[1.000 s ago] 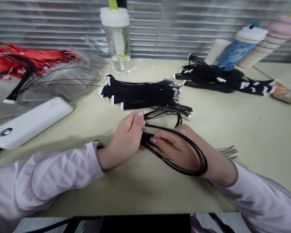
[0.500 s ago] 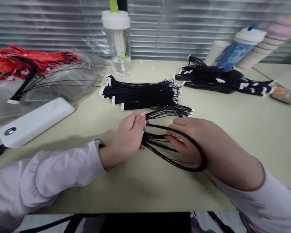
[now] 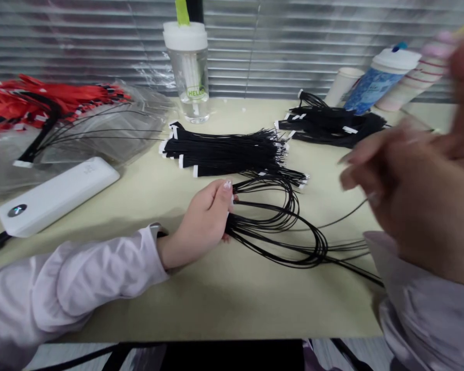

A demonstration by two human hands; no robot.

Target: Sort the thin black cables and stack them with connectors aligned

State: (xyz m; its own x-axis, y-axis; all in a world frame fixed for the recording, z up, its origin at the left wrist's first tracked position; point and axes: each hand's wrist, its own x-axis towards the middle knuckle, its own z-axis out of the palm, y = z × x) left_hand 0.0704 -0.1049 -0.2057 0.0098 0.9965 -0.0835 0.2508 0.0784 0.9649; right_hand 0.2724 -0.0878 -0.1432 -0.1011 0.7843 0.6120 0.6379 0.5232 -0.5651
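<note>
In the head view my left hand (image 3: 201, 219) is closed on a black wire harness (image 3: 313, 252), pinching its white connector end between thumb and fingers. From there the wires fan out to the right in loops over the table, and their loose ends trail off behind my right wrist. My right hand (image 3: 417, 190) is raised at the right, blurred, its fingers apart and away from the looped wires; nothing shows in it. Just beyond my left hand lies a stack of black wire harnesses (image 3: 224, 149), with white connectors at the left and bare tips at the right.
A second pile of black harnesses (image 3: 328, 123) lies at the back right, near a blue cup (image 3: 382, 82). A clear bottle (image 3: 189, 77) stands by the blinds. To the left are a white power bank (image 3: 62, 196) and red cables (image 3: 54, 100) on plastic bags.
My right hand has let go of the wires and moved up and to the right, opening its fingers. The loops now lie spread out, while my left hand keeps its hold in place.
</note>
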